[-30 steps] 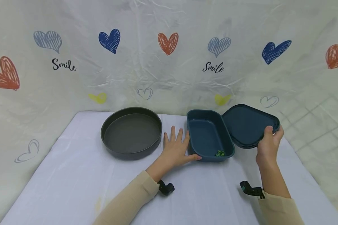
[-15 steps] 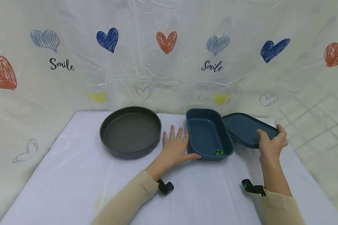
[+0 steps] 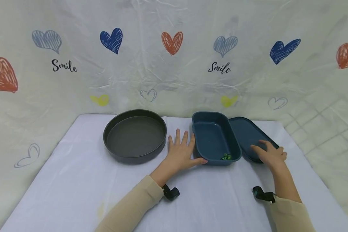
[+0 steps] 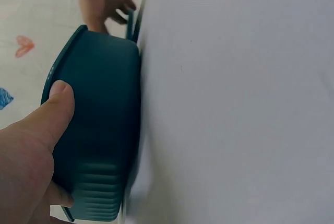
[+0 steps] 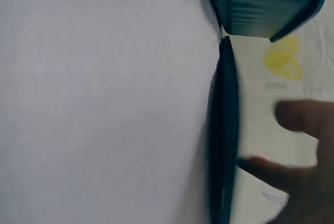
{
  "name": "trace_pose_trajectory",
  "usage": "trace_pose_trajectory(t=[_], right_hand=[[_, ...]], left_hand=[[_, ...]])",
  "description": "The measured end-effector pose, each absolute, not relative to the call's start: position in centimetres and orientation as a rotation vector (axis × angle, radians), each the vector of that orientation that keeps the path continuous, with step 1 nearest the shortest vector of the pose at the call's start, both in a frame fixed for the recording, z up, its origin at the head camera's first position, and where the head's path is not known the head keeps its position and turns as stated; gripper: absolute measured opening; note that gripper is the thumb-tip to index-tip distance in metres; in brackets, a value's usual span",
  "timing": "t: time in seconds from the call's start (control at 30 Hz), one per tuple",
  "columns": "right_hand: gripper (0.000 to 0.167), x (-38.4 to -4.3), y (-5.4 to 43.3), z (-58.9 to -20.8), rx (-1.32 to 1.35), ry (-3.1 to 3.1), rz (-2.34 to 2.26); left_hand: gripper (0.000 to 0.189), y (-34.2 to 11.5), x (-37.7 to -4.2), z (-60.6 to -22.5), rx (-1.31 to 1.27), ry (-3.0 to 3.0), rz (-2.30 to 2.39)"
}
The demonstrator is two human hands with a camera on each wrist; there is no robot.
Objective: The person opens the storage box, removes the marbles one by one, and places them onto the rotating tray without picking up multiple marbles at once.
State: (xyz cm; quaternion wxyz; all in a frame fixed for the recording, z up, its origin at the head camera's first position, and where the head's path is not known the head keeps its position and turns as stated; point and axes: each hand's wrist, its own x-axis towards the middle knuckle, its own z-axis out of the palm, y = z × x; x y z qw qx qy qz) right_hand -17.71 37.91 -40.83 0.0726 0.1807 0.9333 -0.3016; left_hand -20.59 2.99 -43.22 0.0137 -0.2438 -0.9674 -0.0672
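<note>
A dark blue rectangular container (image 3: 211,137) sits at the back right of the table, with a small cluster of green bits (image 3: 226,157) in its near right corner. My left hand (image 3: 180,156) is at its left side, fingers spread; in the left wrist view the thumb (image 4: 60,101) lies against the container's outer wall (image 4: 102,114). Right of the container lies a matching flat lid (image 3: 245,133). Over the lid's right part is my right hand (image 3: 272,156), fingers loosely apart and gripping nothing. One fingertip is right at the lid's face (image 5: 224,130) in the right wrist view.
A round dark grey pan (image 3: 134,138) stands left of my left hand. White cloth (image 3: 208,199) covers the table, and a sheet printed with hearts (image 3: 191,74) hangs close behind it. Each wrist carries a small black camera (image 3: 171,194).
The lid was held tilted up by my right hand; it has come down beside the container and the hand has let go, shifting slightly nearer. My left hand stays put.
</note>
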Motion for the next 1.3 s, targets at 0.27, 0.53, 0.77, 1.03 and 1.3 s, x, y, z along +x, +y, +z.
trace_pose_trajectory(t=[0.27,0.53,0.77,1.03,1.3], right_hand=[[0.105,-18.0,37.2,-40.4,0.313,2.773,-0.489],[0.114,-17.6,35.4,-38.8,0.405,2.685,-0.321],[0.106,-17.4,34.6,-38.8,0.291,2.857,-0.345],[0.075,-16.9,31.8,-37.5,-0.165,3.224,-0.596],[0.074,-17.5,28.2,-35.8,-0.369,3.112,-0.900]], left_hand=[[0.116,2.6,-20.7,-43.1,-0.745,-3.007,-0.190],[0.115,2.1,-20.7,-42.8,-0.738,-3.019,-0.183],[0.090,0.6,-20.2,-42.7,-0.785,-3.047,-0.274],[0.059,-2.3,-17.9,-41.6,-1.011,-2.911,-0.374],[0.046,-6.9,-16.5,-40.0,-1.110,-2.685,-0.449]])
